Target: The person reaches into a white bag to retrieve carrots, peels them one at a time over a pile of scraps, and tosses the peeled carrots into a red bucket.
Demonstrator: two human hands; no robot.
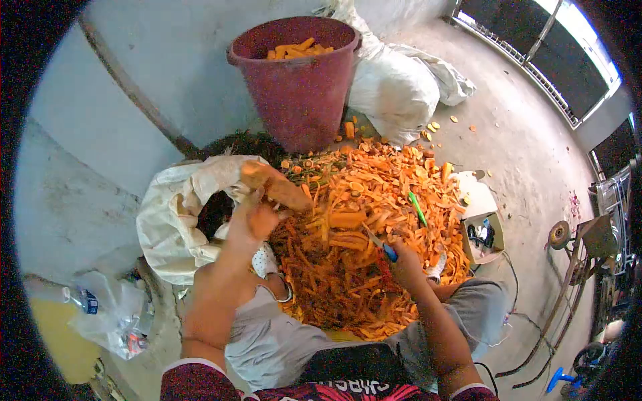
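My left hand (262,217) is closed around a thick, brownish-orange carrot (277,186), held up beside the mouth of a white woven sack (167,214). In my right hand (406,262) is a knife (390,252) with a blue handle, its blade pointing up and to the left over the pile. Between my legs spreads a large heap of orange peelings (394,180), with darker, stringy scraps nearest me. Several peeled orange pieces (348,219) lie in the middle of the heap. A slim green tool (417,208) rests on the peelings right of centre.
Behind the heap stands a maroon bucket (301,93) holding orange pieces, with a stuffed white sack (394,87) beside it. An open box (485,237) with dark items sits at the right. A metal frame with a wheel (559,235) is farther right. A clear plastic bag (114,317) lies at left.
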